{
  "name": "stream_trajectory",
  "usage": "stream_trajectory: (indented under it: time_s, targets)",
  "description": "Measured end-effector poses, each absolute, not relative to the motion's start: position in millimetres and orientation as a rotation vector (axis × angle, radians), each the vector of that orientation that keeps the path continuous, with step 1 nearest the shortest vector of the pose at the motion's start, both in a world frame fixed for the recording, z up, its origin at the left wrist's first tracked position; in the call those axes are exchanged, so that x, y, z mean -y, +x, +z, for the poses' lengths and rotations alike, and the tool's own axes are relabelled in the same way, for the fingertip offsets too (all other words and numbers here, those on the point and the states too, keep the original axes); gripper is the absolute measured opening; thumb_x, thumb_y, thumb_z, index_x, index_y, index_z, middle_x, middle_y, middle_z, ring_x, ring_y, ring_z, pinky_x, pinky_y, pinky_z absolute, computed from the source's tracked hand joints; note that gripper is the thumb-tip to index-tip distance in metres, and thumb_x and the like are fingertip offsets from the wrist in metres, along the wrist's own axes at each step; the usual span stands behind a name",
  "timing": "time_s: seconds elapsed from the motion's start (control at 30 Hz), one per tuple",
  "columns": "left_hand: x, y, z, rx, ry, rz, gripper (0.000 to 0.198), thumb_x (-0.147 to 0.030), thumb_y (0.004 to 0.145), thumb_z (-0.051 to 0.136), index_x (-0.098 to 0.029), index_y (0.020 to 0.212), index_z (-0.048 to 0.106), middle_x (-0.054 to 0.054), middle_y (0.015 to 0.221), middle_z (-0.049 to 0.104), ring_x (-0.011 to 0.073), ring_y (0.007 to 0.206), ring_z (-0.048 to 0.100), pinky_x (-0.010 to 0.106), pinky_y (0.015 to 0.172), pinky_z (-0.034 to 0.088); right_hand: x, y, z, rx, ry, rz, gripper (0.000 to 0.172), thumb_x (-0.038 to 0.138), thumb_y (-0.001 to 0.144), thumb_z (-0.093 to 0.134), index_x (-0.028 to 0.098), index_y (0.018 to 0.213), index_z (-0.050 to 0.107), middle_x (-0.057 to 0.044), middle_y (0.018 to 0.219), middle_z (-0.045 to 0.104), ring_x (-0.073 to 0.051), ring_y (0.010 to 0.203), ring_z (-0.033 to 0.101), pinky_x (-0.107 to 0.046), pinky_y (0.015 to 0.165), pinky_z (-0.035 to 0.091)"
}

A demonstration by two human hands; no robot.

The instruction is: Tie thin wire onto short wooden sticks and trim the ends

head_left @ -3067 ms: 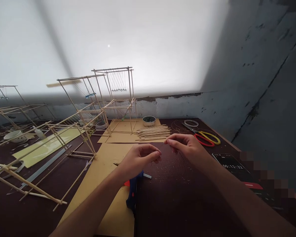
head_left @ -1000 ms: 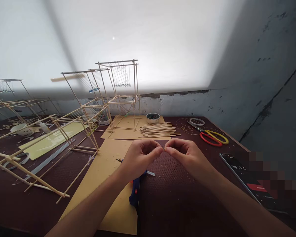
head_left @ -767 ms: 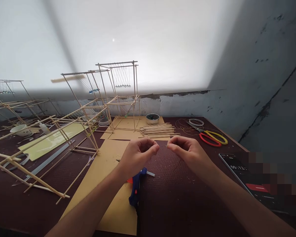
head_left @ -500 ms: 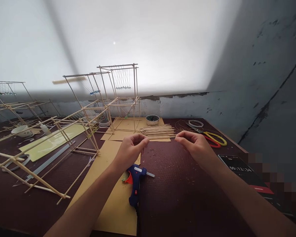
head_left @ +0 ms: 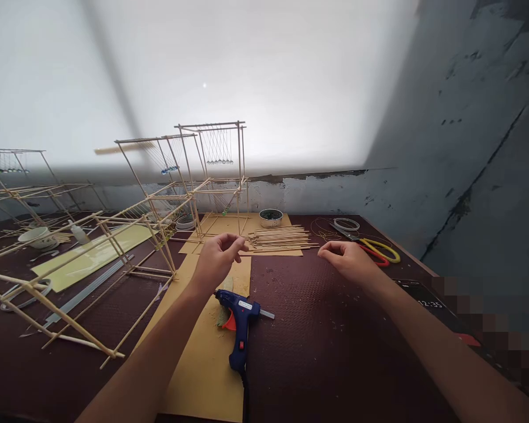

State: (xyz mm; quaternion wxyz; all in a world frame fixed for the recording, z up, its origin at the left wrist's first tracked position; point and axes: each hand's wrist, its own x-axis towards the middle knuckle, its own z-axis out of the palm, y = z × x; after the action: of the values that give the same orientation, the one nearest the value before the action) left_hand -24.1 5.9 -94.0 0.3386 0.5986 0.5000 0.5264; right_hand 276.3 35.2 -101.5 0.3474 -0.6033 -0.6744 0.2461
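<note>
My left hand (head_left: 220, 257) is held above the yellow board with its fingers curled together in a pinch. The sticks' left ends lie just beyond its fingertips. My right hand (head_left: 346, 259) pinches thumb against forefinger beside the right ends of the pile of thin wooden sticks (head_left: 282, 236). Whatever either pinch holds, if anything, is too fine to make out. Below the left hand a blue glue gun (head_left: 242, 317) with an orange trigger lies on the yellow board (head_left: 203, 376), a clear glue stick poking from its back.
Stick frames (head_left: 150, 197) with hanging glass marbles stand at left and centre. A round tin (head_left: 271, 218) sits behind the sticks. Scissors (head_left: 381, 249), a wire coil (head_left: 346, 224) and a phone (head_left: 427, 305) lie at right. A bowl (head_left: 37, 237) and glue sticks (head_left: 86, 291) are at left.
My left hand has moved left and slightly up, uncovering the glue gun's nozzle. My right hand has shifted slightly right relative to the sticks, so the gap between the hands is wider.
</note>
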Motion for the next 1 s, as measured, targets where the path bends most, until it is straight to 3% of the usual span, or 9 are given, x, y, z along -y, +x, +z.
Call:
stream_trajectory:
  time_s: [0.2,0.43,0.7,1.0]
  targets:
    - [-11,-28,-97,-1.338,1.508,1.443,0.041,-0.053,0.082,0.068,-0.012,0.09,0.07,0.013,0.099,0.076,0.0147,0.065,0.066,0.028,0.066,0.049,-36,274,-109,1.851,-1.731,0.604,0.021,0.034,0.073,0.06,0.016,0.069,0.071,-0.002,0.06,0.062,-0.015,0.056,0.052,-0.027,0.051,0.033]
    - [-9,-27,-96,-1.388,1.61,1.405,0.039,-0.051,0.085,0.064,-0.013,0.087,0.069,0.011,0.092,0.076,0.0158,0.067,0.067,0.028,0.066,0.049,-40,280,-116,1.992,-1.927,0.54,0.012,0.024,0.072,0.061,0.019,0.065,0.07,-0.007,0.072,0.071,-0.021,0.069,0.063,-0.03,0.06,0.038]
    - [-8,-22,-98,-1.276,1.553,1.411,0.035,-0.049,0.089,0.06,-0.015,0.088,0.057,0.013,0.1,0.075,0.0145,0.066,0.066,0.028,0.066,0.048,-46,290,-124,2.022,-2.129,0.417,0.013,0.029,0.075,0.063,0.02,0.074,0.073,-0.011,0.087,0.074,-0.027,0.084,0.069,-0.031,0.065,0.042]
    - [-7,-20,-102,-1.393,1.691,1.304,0.028,-0.044,0.091,0.056,-0.017,0.088,0.06,0.008,0.094,0.075,0.0161,0.069,0.067,0.03,0.07,0.049,-48,301,-113,1.918,-2.421,0.268,0.017,0.033,0.076,0.063,0.021,0.082,0.074,-0.014,0.097,0.074,-0.034,0.095,0.07,-0.038,0.073,0.049]
